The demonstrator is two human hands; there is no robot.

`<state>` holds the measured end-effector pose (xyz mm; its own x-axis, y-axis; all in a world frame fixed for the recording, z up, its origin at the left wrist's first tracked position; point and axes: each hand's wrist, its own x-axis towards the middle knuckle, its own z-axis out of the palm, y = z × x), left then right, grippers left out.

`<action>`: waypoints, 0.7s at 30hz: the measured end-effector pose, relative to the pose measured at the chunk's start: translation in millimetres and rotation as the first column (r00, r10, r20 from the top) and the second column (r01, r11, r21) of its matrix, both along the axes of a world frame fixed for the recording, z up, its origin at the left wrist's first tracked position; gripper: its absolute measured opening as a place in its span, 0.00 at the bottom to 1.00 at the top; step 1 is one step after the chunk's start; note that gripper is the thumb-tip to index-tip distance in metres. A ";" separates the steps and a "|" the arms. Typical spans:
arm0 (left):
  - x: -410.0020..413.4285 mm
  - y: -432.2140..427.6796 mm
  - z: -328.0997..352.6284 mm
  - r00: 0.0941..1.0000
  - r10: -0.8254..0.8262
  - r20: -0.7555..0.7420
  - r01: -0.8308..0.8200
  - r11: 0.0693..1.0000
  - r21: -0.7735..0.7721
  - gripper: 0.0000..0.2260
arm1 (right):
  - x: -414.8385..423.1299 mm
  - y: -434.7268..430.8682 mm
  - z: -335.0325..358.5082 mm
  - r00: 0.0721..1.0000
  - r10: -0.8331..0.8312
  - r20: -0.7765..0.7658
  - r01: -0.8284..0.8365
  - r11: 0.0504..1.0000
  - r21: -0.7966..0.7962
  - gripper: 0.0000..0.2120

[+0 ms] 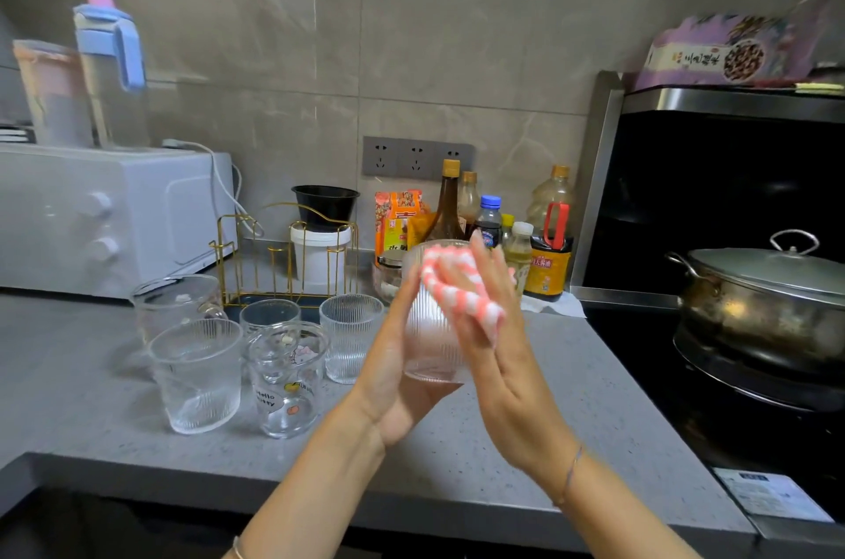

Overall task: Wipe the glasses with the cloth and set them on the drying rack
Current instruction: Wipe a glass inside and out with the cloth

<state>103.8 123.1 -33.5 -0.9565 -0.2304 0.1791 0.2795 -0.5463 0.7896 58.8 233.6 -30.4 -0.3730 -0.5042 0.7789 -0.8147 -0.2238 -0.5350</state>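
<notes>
The grey countertop (526, 421) is shown from above. In the upper left of the frame a white microwave oven (114, 215) is seen, with a blue-lidded bottle (112, 69) stood on top of it. To its right, near the centre left, the gold wire drying rack (283, 256) is placed against the wall; none of the glasses is set on it.

In front of the rack five glasses are grouped upright on the counter: a handled glass (176, 307), a ribbed glass (196, 375) at the front, a printed glass (286, 380) beside it, a small glass (270, 316) behind, and a second ribbed tumbler (350, 336) on the right of the group. Behind the rack a white tub (320, 261) is topped by a black bowl (325, 204).

At the centre of the frame a ribbed held glass (430, 330) is raised above the counter. It is cupped from the left and below by the left hand (398, 384), whose fingers are wrapped round its wall. The pink-and-white cloth (462, 293) is pressed against the right side and rim of this glass by the right hand (494, 357); its fingers are extended and laid flat, and its thumb is hidden by the cloth.

Behind the hands a cluster of sauce bottles (548, 247) is lined along the wall. At the right edge a lidded steel pot (768, 307) is set on the dark hob.
</notes>
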 end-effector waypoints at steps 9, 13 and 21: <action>-0.4 -0.1 9.2 0.995 -0.102 0.004 0.102 0.994 0.033 0.35 | 10.3 9.6 -23.8 0.988 0.006 -0.154 0.000 0.999 0.039 0.19; 0.3 1.6 13.6 0.996 -0.085 0.000 0.085 0.995 0.043 0.29 | 0.8 5.5 -2.0 0.998 -0.050 -0.044 0.049 0.998 -0.028 0.22; -2.2 4.8 0.0 0.999 -0.033 0.020 0.032 0.999 0.035 0.32 | -8.8 -4.1 16.9 0.981 -0.027 0.193 0.041 0.997 -0.067 0.28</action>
<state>101.5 127.9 -33.4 -0.9669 -0.2048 0.1522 0.2453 -0.5817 0.7756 50.0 229.5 -13.4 -0.5352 -0.4348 0.7242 -0.7061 -0.2403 -0.6661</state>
